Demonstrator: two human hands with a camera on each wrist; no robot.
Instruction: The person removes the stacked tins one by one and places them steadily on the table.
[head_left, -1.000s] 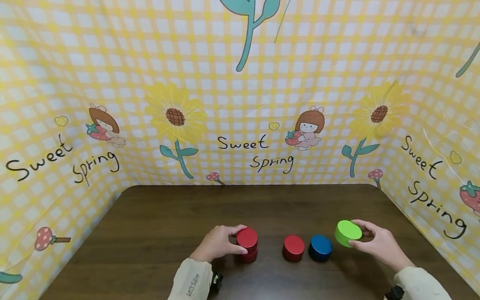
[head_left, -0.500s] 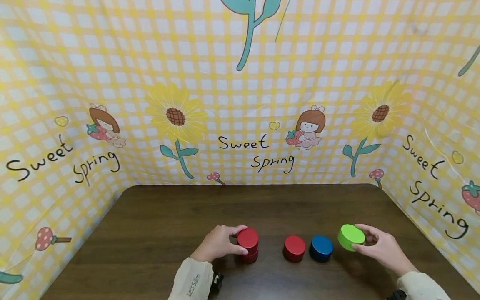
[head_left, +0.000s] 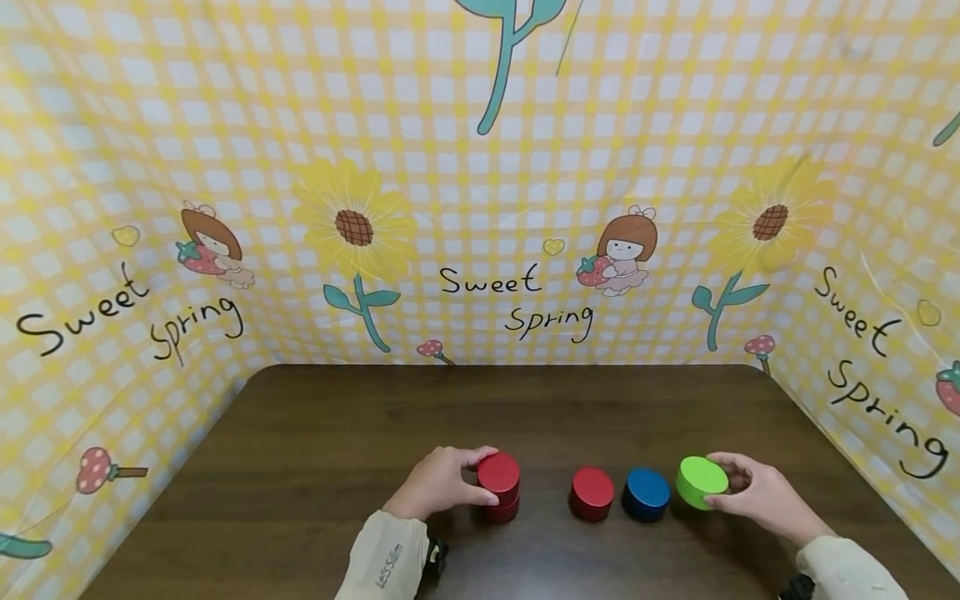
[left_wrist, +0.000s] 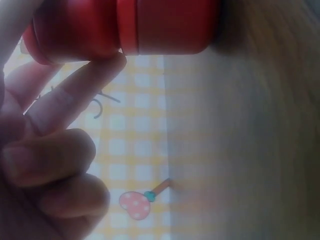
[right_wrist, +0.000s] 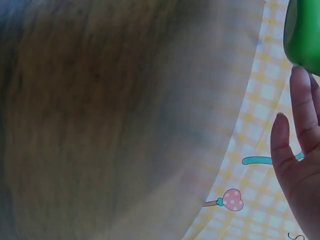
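Note:
In the head view, two short red cylinders stand stacked left of the middle. My left hand (head_left: 444, 482) pinches the upper red cylinder (head_left: 498, 474) between thumb and fingers; the lower red cylinder (head_left: 503, 510) rests on the table beneath it. Both fill the top of the left wrist view, where a fingertip touches the upper cylinder (left_wrist: 80, 30) near the seam. My right hand (head_left: 765, 493) grips a bright green cylinder (head_left: 702, 482) from its right side. In the right wrist view this green cylinder (right_wrist: 305, 37) appears raised off the table, only partly in frame.
Between the hands, a single red cylinder (head_left: 592, 494) and a blue cylinder (head_left: 646, 495) stand close together on the dark wooden table (head_left: 360, 408). The green cylinder is just right of the blue one. A yellow checked cloth (head_left: 480, 208) encloses the back and sides.
My right hand has lowered the green cylinder a little beside the blue one. The left hand stays on the upper red cylinder. The head view has shifted slightly.

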